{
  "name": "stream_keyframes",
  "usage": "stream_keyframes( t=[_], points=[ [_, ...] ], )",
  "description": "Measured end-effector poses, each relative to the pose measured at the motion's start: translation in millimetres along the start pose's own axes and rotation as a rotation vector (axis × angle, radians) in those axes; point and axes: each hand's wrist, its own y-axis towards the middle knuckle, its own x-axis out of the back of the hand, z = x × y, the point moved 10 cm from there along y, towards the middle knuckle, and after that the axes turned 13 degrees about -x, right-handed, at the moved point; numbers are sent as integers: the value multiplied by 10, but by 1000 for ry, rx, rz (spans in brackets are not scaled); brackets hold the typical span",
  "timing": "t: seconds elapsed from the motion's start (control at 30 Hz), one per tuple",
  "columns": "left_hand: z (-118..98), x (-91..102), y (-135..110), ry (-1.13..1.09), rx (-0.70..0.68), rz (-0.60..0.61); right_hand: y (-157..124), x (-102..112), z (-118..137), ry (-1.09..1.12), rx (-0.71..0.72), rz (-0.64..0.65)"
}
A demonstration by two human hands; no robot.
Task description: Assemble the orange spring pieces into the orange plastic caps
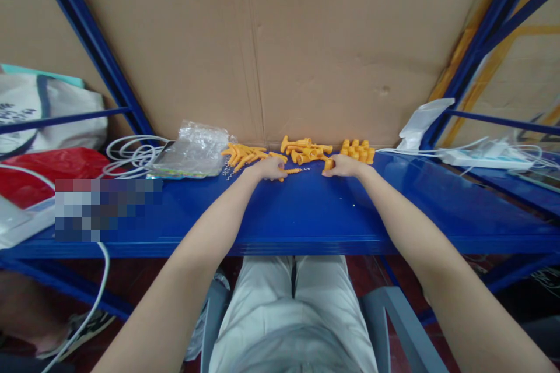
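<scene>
My left hand is closed around an orange plastic corkscrew piece, with its threaded shaft and thin metal spiral pointing right. My right hand grips a short orange plastic cap between thumb and fingers. Behind my left hand lies a pile of similar orange screw pieces, several metal spirals sticking out toward the left. Between and beyond the hands is a heap of hollow orange T-shaped parts. Orange caps stand grouped just past my right hand.
On the blue shelf top, a clear plastic bag and coiled white cable lie to the left. A white power strip sits at the right. Cardboard closes off the back, between blue posts. Another person's shoe shows at lower left.
</scene>
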Motion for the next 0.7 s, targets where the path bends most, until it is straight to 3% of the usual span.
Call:
stream_keyframes(
  t=[0.23, 0.37, 0.57, 0.7],
  points=[
    [-17, 32, -10, -116, 23, -109, -56, 79, 223, -193, 118, -229],
    [-35, 61, 1, -87, -11, -138, -131, 44, 282, -274, 123, -206],
    [-21, 69, 4, -95, -20, -150, -139, 107, 168, -255, 8, -206],
    [-20, 80, 15, -87, -35, -175, -54, 31, 215, -207, 112, -189]
  ],
)
